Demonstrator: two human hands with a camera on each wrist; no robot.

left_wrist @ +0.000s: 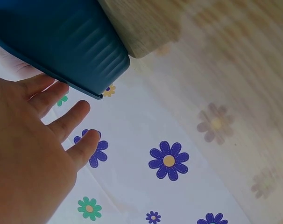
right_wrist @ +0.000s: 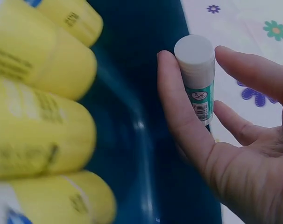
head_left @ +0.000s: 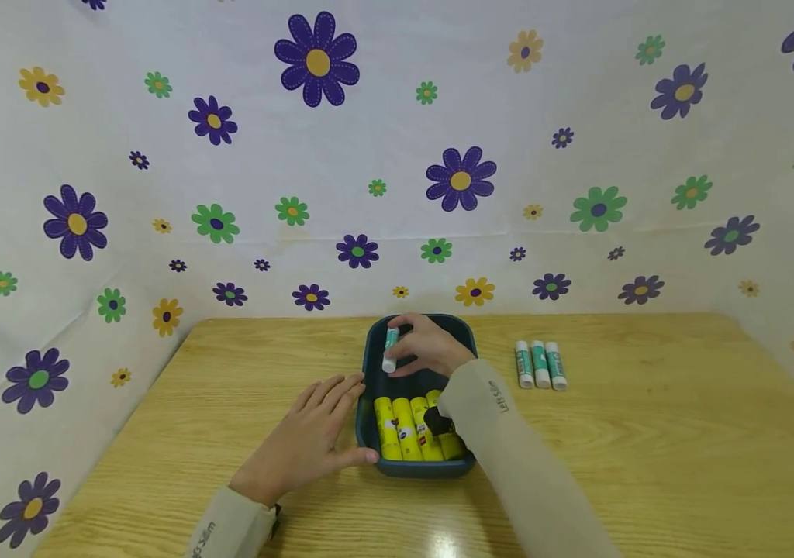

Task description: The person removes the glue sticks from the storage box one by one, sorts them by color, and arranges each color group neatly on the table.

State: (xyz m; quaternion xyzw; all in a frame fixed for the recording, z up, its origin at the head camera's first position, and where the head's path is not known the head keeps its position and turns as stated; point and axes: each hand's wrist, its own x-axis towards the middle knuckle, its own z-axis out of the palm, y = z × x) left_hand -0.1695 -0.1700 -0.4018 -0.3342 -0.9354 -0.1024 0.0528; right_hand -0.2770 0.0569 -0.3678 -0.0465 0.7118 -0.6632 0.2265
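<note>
My right hand [head_left: 433, 347] reaches over the far half of a dark blue bin [head_left: 425, 470]. Between its thumb and fingers it pinches a white glue stick [right_wrist: 196, 63] with a green label, by the bin's far left inside. The right wrist view shows the glue stick's white end and a barcode on its label. Several yellow tubes [head_left: 406, 430] lie side by side in the near half of the bin, partly hidden by the right wrist. At the bin's left side my left hand [head_left: 309, 440] spreads its fingers, with fingertips and thumb right at the rim.
Three more white and green glue sticks [head_left: 540, 366] lie in a row on the wooden table [head_left: 648, 434], right of the bin. A white cloth [head_left: 383, 132] printed with flowers hangs behind the table and along its sides.
</note>
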